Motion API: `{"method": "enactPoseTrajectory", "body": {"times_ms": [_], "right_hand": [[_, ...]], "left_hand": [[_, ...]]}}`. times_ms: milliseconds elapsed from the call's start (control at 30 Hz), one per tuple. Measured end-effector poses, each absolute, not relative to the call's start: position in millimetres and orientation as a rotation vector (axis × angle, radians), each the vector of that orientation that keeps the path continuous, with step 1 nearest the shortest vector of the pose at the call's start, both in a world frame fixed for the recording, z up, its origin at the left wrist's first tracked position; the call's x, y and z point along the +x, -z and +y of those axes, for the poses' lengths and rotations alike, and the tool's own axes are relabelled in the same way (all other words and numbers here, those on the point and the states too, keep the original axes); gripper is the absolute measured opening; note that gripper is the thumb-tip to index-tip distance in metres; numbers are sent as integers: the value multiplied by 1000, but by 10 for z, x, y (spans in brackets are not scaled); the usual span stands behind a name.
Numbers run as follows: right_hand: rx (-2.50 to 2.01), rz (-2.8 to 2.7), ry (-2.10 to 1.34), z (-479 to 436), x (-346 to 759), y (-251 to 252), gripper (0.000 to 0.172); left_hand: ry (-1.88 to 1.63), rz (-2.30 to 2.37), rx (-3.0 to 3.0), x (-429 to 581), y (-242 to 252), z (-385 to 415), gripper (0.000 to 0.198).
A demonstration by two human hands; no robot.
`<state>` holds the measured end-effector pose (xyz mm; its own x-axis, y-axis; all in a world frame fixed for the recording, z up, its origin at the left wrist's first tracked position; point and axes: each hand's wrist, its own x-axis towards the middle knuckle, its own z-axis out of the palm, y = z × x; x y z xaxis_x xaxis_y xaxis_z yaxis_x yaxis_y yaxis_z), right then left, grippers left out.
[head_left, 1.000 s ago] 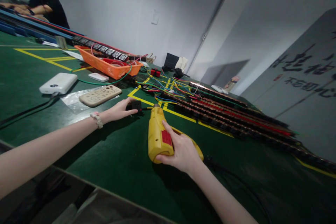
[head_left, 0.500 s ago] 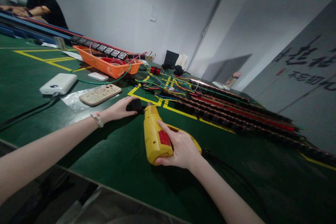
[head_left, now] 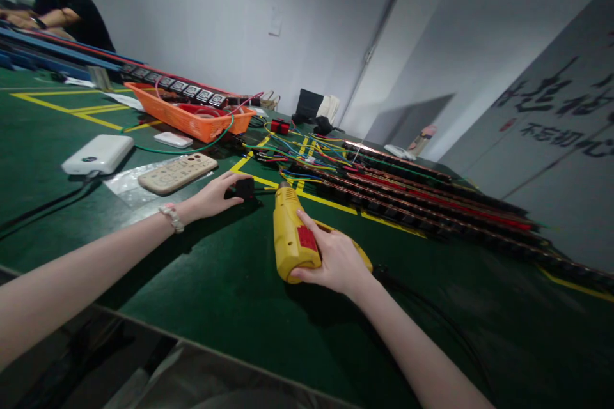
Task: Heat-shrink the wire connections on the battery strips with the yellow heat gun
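Observation:
My right hand (head_left: 338,263) is wrapped around a yellow heat gun (head_left: 288,230) with a red label, its nozzle pointing away from me. Between the fingers and thumb of my left hand (head_left: 217,197) is a small black block (head_left: 245,188), held just above or on the green tabletop (head_left: 211,294); which one I cannot tell. A thin dark lead (head_left: 265,190) runs from the block toward the nozzle, where its far end is hard to make out. The gun's black cord (head_left: 432,307) trails off to the lower right.
Left of my hands lie a beige patterned phone case (head_left: 177,174) on a clear plastic bag (head_left: 119,190) and a white power bank (head_left: 98,154). Behind are an orange basket (head_left: 167,116), loose coloured wires (head_left: 307,156) and long dark strips (head_left: 407,195). A person (head_left: 71,13) sits at far left.
The heat gun has shifted slightly right, leaving a wider gap between its nozzle and the black block. My left hand appears slightly further left, with the view shifting a little too.

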<state>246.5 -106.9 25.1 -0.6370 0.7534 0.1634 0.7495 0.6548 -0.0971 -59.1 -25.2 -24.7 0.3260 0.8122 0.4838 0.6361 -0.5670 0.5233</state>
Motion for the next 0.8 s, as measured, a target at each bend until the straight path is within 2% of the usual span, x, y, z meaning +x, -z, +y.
{"method": "enactPoseTrajectory", "body": {"times_ms": [233, 433, 800], "right_hand": [[-1097, -2673, -86, -1021, 2493, -255, 98], [-991, -2714, -122, -918, 2532, -260, 98], [-1288, -2631, -46, -758, 2723, -276, 92]], "left_hand": [[-1131, 1339, 2373, -459, 230, -83, 42], [-1150, 1359, 2429, -375, 245, 143, 44], [-1164, 1390, 2269, -437, 275, 163, 46]]}}
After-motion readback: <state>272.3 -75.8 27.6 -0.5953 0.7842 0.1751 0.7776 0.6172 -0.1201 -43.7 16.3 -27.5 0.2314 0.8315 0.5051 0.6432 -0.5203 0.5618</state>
